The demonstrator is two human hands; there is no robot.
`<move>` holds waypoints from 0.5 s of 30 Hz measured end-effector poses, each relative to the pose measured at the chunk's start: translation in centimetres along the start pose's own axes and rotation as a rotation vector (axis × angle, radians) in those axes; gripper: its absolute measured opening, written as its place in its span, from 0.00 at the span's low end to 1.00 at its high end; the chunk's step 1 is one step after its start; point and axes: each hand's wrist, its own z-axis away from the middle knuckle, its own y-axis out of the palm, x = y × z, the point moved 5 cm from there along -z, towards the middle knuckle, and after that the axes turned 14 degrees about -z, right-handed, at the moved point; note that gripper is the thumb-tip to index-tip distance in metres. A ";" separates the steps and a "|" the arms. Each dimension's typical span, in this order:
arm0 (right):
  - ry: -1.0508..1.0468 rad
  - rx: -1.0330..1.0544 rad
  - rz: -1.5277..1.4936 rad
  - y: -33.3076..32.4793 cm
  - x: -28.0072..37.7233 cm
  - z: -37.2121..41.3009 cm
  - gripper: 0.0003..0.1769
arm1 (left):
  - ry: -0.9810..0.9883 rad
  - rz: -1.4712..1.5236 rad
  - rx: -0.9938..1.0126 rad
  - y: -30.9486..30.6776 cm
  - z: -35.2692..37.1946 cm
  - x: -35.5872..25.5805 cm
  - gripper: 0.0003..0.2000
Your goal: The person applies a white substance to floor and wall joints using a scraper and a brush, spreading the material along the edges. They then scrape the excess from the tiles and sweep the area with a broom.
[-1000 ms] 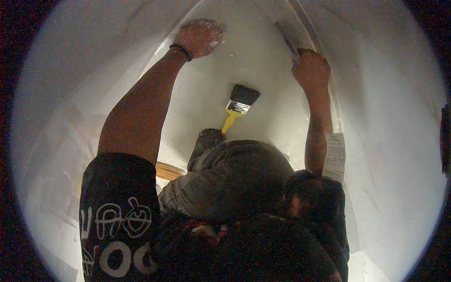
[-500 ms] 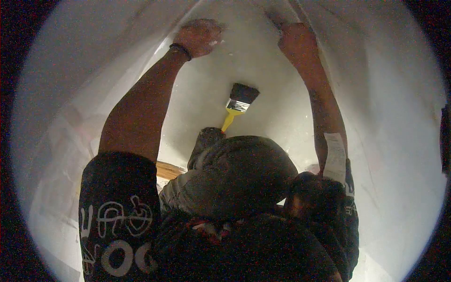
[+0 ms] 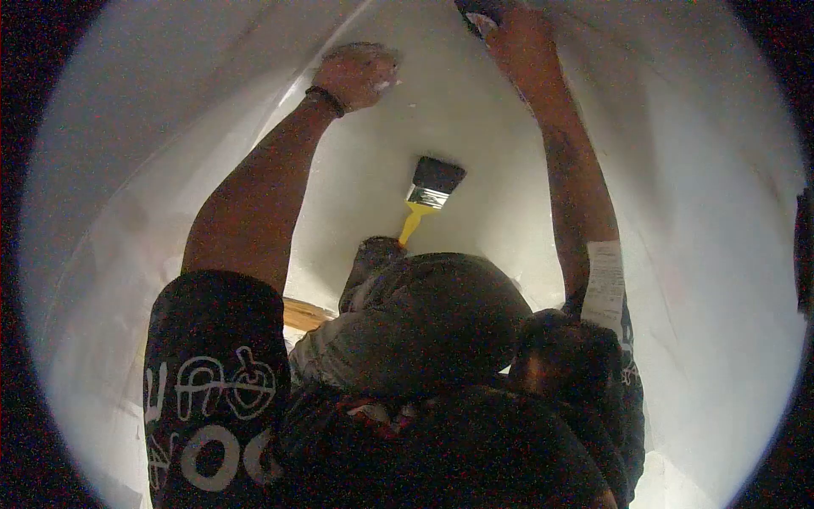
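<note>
My left hand (image 3: pixel 356 78) is closed at the upper left, close to the pale curved surface (image 3: pixel 339 182), with whitish smears on its skin. Its fingertips are dim, and whatever they may hold is hidden. At the top, my right hand (image 3: pixel 521 42) grips a small dark pad (image 3: pixel 477 14) with a whitish patch, whose exact kind I cannot make out. Between my forearms and nearer my body, a paintbrush (image 3: pixel 434 182) with dark bristles and a yellow handle lies on the pale surface, touched by neither hand.
My bent knee (image 3: pixel 432 310) rises below the brush, close to the handle's end. Pale walls (image 3: pixel 704 212) curve up on both sides. A strip of wood (image 3: pixel 305 314) shows left of my leg. A printed label (image 3: pixel 604 284) hangs by my right arm.
My right hand has moved up and slightly left, and the dark pad in it shows more plainly. My left hand has shifted slightly down. The brush sits slightly lower in view.
</note>
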 end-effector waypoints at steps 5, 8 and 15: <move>0.077 -0.026 -0.074 2.5 -0.4 -1.7 0.18 | 0.007 -0.058 -0.015 -0.6 0.4 -0.2 0.19; -0.070 -0.167 -0.047 1.0 0.8 -1.0 0.17 | 0.025 -0.094 -0.017 -0.1 0.0 -0.2 0.19; 0.268 0.025 -0.092 -0.6 0.3 -0.7 0.21 | -0.022 -0.136 -0.078 -1.1 0.3 -0.4 0.17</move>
